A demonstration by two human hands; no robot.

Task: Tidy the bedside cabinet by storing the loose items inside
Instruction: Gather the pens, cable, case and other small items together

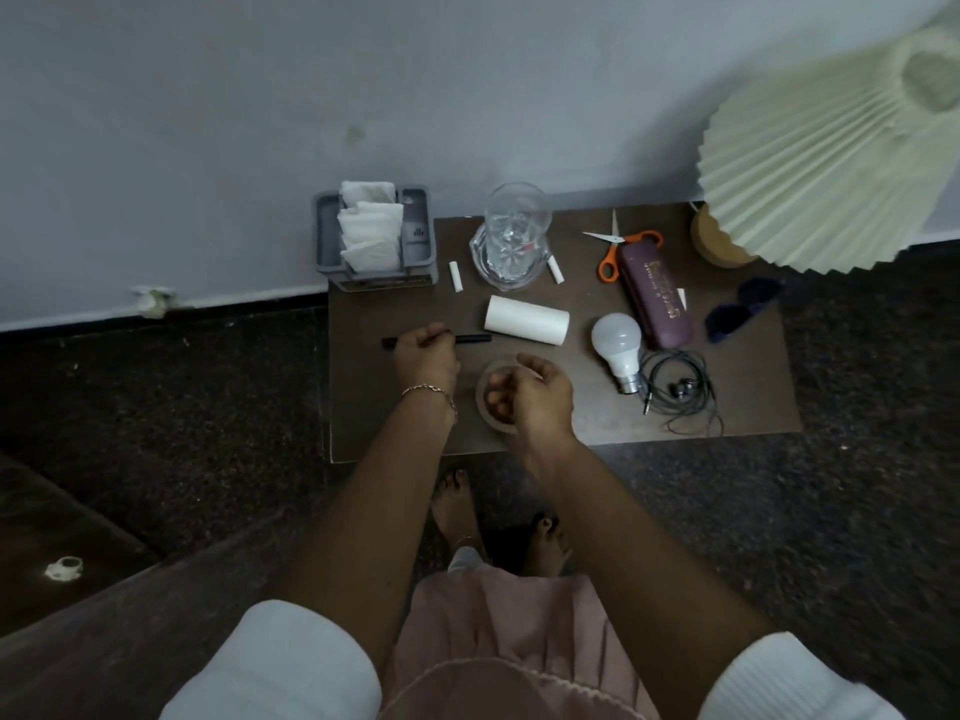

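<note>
The dark brown bedside cabinet top is crowded. At 10 o'clock a grey organiser holds folded tissues. At 12 stands a glass jug, with a short white stick to its left and another to its right. Orange-handled scissors lie at 1 o'clock, touching a purple case. The lamp base sits at 2 and blue sunglasses at 3. At the centre lies a white roll, with a light bulb to its right. Tangled earphones lie at 4, a round ring at 6 and a black pen at 9.
</note>
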